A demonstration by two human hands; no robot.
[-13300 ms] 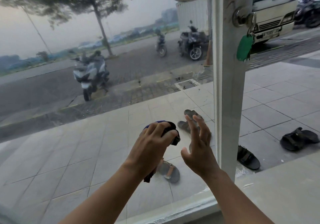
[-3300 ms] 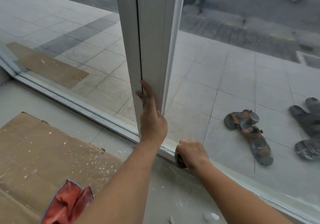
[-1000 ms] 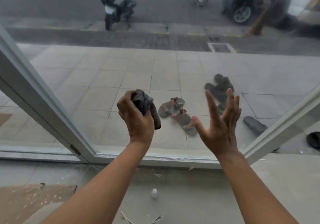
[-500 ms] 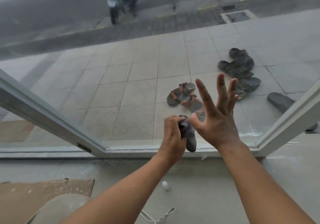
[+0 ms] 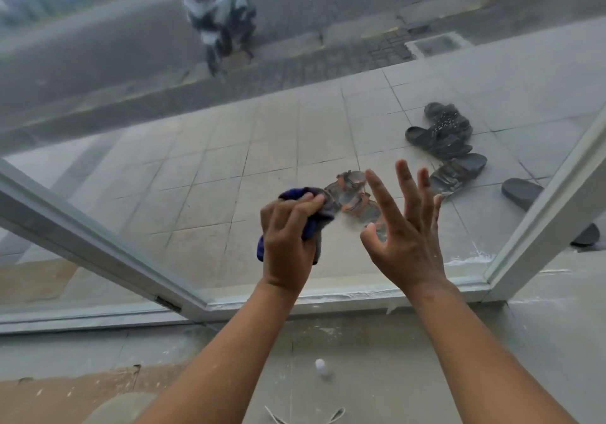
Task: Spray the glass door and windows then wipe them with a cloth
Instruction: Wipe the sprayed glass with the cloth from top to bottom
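The bare left forearm (image 5: 210,371) and the right hand (image 5: 406,243) carried small white specks; the right forearm (image 5: 475,351) was bare too. A rounded knee in grey-beige cloth (image 5: 121,410) showed lower left.

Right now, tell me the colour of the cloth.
The cloth is dark blue and grey; head view.

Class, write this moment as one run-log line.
step: wipe | left grip: holds cloth near glass pane | right grip: open, fingers spread, holds nothing

Streetside building; scooter (image 5: 219,13), pavement (image 5: 275,121) beyond glass (image 5: 147,167)
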